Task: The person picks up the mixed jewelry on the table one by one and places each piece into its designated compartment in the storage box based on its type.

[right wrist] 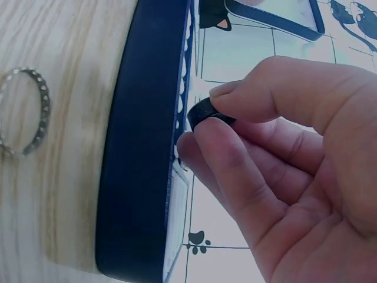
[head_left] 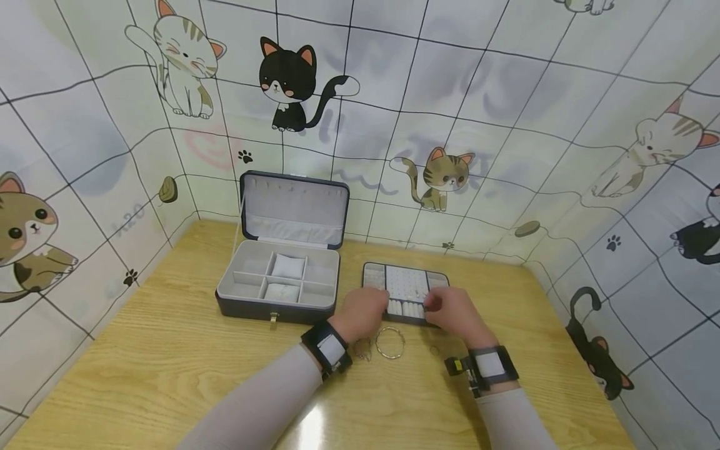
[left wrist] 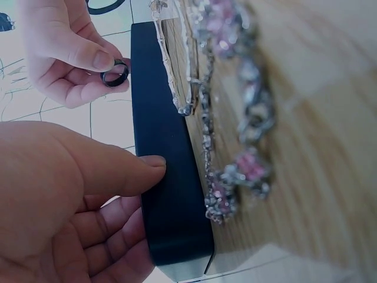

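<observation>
A shallow dark-blue jewelry tray (head_left: 406, 281) with a pale lining and ring rolls lies on the table. At its front left, my left hand (head_left: 360, 312) grips the edge, thumb (left wrist: 150, 168) on the dark outer wall. My right hand (head_left: 457, 314) is over the tray's front right part, pinching a black ring (right wrist: 203, 113) between thumb and fingertips. On the table before the tray lie a pink-stone bracelet (left wrist: 252, 165), a thin bangle (head_left: 390, 357) and a small ring set with stones (right wrist: 44, 100).
Left of the tray stands an open dark jewelry box (head_left: 242, 306), its lid (head_left: 295, 206) raised, with two small cushions (head_left: 289, 267) in its compartments. Behind the wooden table (head_left: 169, 350) hangs a cat-print curtain (head_left: 371, 94) with grid lines.
</observation>
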Tool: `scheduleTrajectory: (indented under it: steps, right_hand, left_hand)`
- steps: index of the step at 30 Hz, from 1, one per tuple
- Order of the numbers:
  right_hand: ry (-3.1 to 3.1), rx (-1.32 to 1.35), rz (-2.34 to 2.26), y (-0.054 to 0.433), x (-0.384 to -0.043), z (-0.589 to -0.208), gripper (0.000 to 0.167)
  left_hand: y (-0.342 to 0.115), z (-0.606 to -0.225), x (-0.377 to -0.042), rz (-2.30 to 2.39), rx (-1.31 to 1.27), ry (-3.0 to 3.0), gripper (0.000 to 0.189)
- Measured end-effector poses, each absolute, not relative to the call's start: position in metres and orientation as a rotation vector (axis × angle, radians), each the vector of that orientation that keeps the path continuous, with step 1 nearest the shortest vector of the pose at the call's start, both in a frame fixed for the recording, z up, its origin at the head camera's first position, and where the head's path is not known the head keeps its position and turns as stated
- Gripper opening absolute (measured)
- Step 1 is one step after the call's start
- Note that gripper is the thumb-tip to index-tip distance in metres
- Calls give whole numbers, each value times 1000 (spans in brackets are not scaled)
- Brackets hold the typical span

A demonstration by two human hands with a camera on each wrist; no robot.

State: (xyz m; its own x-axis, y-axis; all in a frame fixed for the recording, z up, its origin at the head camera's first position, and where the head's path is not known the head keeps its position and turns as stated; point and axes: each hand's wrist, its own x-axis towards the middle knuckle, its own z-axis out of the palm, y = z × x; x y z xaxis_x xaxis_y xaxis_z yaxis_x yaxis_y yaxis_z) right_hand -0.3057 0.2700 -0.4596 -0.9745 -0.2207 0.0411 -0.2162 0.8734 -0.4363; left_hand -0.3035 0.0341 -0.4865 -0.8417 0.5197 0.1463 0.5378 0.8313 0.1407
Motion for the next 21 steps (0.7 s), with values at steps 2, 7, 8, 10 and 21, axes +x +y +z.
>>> scheduleTrajectory:
  steps: [2,7,8,10,21]
  right_hand:
    - [3032,-356,-713,269,-306,-462,17]
    - [3038,-378,-722,268,-306,-466,16]
    - [3042,-386,-724,268,-306,-467,16]
    - [3050,-387,-738,268,-307,-468,16]
    - [3041,-414,-772,268,-311,-471,15]
  left_hand:
    - [34,-487,-304,-273,-843,-2909,8]
    - [34,-487,-303,-255,-844,-2913,7]
    - [34,-487,-303,-251,-845,-2912,7]
    - [34,-487,-303,-253,-847,-2911,7]
    - [34,-487,-306,-277,-851,-2910,7]
